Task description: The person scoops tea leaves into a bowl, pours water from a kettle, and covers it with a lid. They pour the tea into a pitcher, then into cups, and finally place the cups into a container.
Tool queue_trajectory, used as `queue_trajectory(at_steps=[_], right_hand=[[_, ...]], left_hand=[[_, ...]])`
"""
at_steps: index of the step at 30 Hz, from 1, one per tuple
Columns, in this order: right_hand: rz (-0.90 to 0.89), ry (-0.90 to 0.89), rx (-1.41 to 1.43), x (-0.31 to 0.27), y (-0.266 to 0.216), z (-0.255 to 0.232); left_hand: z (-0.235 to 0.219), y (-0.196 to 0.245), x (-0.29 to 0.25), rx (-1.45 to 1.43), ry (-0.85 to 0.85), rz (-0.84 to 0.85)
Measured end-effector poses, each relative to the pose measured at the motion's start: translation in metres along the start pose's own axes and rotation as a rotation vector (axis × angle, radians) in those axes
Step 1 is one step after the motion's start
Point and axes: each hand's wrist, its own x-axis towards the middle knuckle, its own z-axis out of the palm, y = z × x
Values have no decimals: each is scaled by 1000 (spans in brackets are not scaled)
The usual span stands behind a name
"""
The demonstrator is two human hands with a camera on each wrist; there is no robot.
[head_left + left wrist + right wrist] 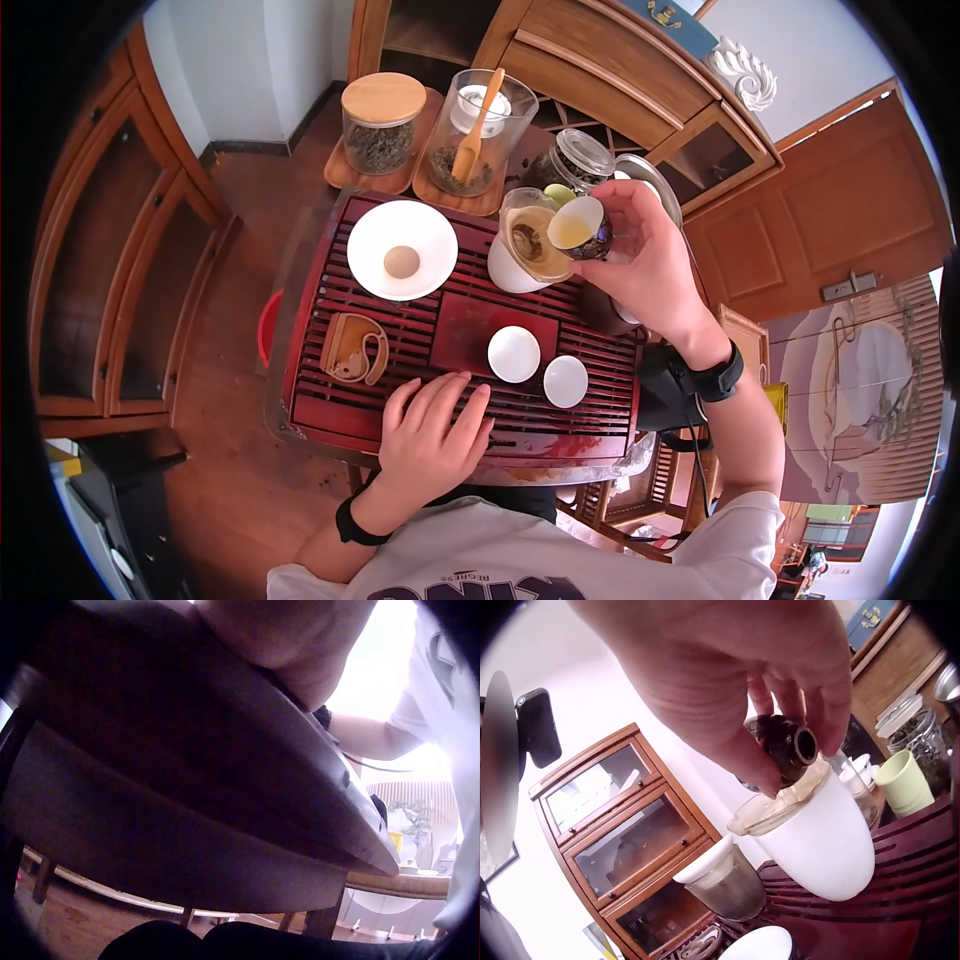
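Observation:
My right hand (652, 262) pinches a small dark patterned teacup (597, 244) between thumb and fingers. Pale yellow tea shows in the cup, which tilts over a white pitcher (510, 272). In the right wrist view the teacup (784, 750) overlaps the tan strainer (769, 814) at the pitcher's top, its foot ring facing the camera. Dark leaves show in that strainer in the head view. My left hand (432, 432) rests on the front edge of the slatted red tea tray (540, 445), fingers extended and holding nothing. Two white cups (514, 354) stand right of its fingertips.
A wide white bowl (380, 225) and a brown curled ornament (352, 348) sit on the tray's left side. Behind stand a wood-lidded glass canister (380, 140), a glass holding a wooden scoop (470, 150), a clip-lid jar (570, 165) and a light green cup (905, 784).

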Motion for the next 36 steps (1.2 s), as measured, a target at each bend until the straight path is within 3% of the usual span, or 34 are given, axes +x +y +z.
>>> queue_trajectory(at_steps=[2, 6, 11, 17, 21, 23, 24, 25, 27, 30, 33, 36], right_hand=[[-141, 75, -90, 1, 2, 2], [-199, 55, -240, 0, -14, 3], [-585, 35, -611, 3, -22, 5], [-822, -7, -905, 1, -33, 4], [-833, 21, -905, -6, -36, 2], [-618, 159, -414, -21, -39, 10], [-464, 119, -417, -35, -43, 11], [-303, 67, -160, -47, -50, 19], [-362, 48, -81, -58, -55, 33], [-455, -176, -190, -66, -55, 50], [-303, -256, -184, -74, -50, 74], [-301, -298, -292, -74, -44, 86]], left_hand=[[0, 0, 0, 0, -4, -3], [0, 0, -1, 5, -4, -2], [0, 0, -1, 16, -2, -1], [-1, 2, 0, 48, 15, -8], [1, 0, -3, 64, 46, 5], [7, -2, -6, 62, 70, 0], [13, -3, -8, 35, 179, -3], [16, -3, -9, 8, 287, -7], [14, -3, -14, 17, 198, 1], [20, -7, -16, 11, 312, 25], [22, -8, -16, 10, 345, 26], [23, -8, -17, 7, 352, 13]])
